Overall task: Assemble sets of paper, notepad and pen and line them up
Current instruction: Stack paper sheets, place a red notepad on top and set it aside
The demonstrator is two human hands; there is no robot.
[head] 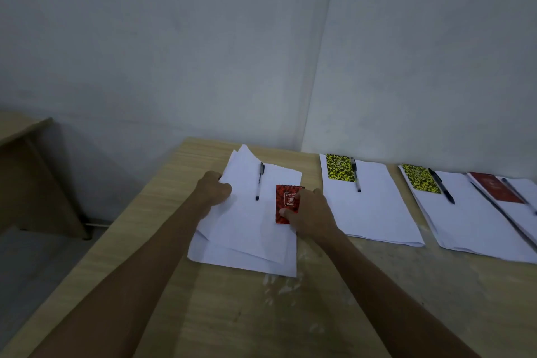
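Sheets of white paper (250, 229) are fanned loosely on the wooden table (232, 314) at the centre of the frame. Their upper left edge is gripped by the left hand (216, 190), fingers curled round the sheets. A black-capped pen (259, 184) lies on the top sheet, apart from both hands. To its right, a red spiral notepad (286, 202) is held on the paper by the right hand (309, 213), thumb across its lower cover and fingers at its right edge.

Further right, a finished set is laid out: paper (374, 212) with a yellow-black notepad (340, 167) and pen (355, 174) at its top. Beyond it another yellow-black notepad (420, 182) and dark pen (441, 186) rest on paper, and a red notepad (495, 190) is cut by the right edge. A second table (26, 154) stands at the left.
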